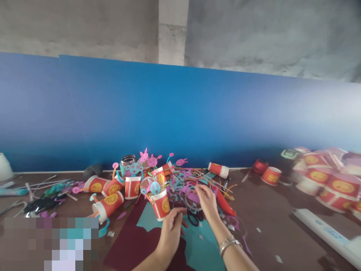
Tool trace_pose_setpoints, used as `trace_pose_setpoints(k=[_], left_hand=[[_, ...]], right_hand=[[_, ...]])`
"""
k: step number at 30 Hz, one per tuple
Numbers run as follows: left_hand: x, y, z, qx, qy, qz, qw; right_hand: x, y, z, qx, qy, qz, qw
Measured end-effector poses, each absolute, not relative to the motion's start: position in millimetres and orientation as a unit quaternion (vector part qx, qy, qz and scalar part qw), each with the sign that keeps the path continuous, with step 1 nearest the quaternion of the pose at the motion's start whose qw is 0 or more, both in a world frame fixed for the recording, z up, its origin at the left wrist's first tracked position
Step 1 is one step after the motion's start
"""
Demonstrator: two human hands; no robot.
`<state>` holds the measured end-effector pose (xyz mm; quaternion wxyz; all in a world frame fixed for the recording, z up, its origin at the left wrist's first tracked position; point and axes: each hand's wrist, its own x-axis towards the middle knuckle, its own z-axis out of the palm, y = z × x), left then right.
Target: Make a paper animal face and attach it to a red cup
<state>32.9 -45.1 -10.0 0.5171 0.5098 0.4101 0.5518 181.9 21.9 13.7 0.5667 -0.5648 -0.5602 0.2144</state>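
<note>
My right hand (208,202) reaches over the pile with fingers bent together at the rim of a clear ring that looks like a roll of tape (193,205). My left hand (171,229) hovers low over teal paper (201,244), its fingers loosely curved and apart; nothing shows in them. Black-handled scissors (193,218) lie between the hands. Just behind my left hand stands a red paper cup (161,205) with a blue paper animal face (155,187) above its rim. Dark red paper (128,241) lies to the left.
More decorated cups (109,204) stand or lie at left, before a jar (127,160). Paper scraps (179,184) cover the middle. Stacked cups (218,170), a red tape dispenser (259,166), a cup heap (335,180) and a white power strip (324,229) are at right. A blue partition (175,109) rises behind.
</note>
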Motion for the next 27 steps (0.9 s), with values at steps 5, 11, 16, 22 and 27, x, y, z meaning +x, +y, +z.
trace_pose_setpoints(k=[5, 11, 16, 22, 27], left_hand=[[29.1, -42.6, -12.4, 0.53, 0.43, 0.551, 0.48], [31.6, -51.2, -13.1, 0.573, 0.423, 0.53, 0.46], [28.6, -49.5, -9.5, 0.599, 0.445, 0.524, 0.411], [23.4, -43.1, -6.2, 0.631, 0.443, 0.553, 0.316], [24.0, -43.4, -7.5, 0.633, 0.437, 0.547, 0.331]], right_hand=[[183.7, 20.7, 10.3, -0.583, -0.612, 0.15, 0.512], [185.4, 12.2, 19.7, -0.621, -0.717, 0.078, 0.307], [177.2, 4.7, 26.1, -0.596, -0.763, 0.045, 0.247], [167.1, -2.4, 35.3, -0.511, -0.764, 0.135, 0.37], [157.8, -10.0, 39.8, -0.459, -0.788, 0.126, 0.391]])
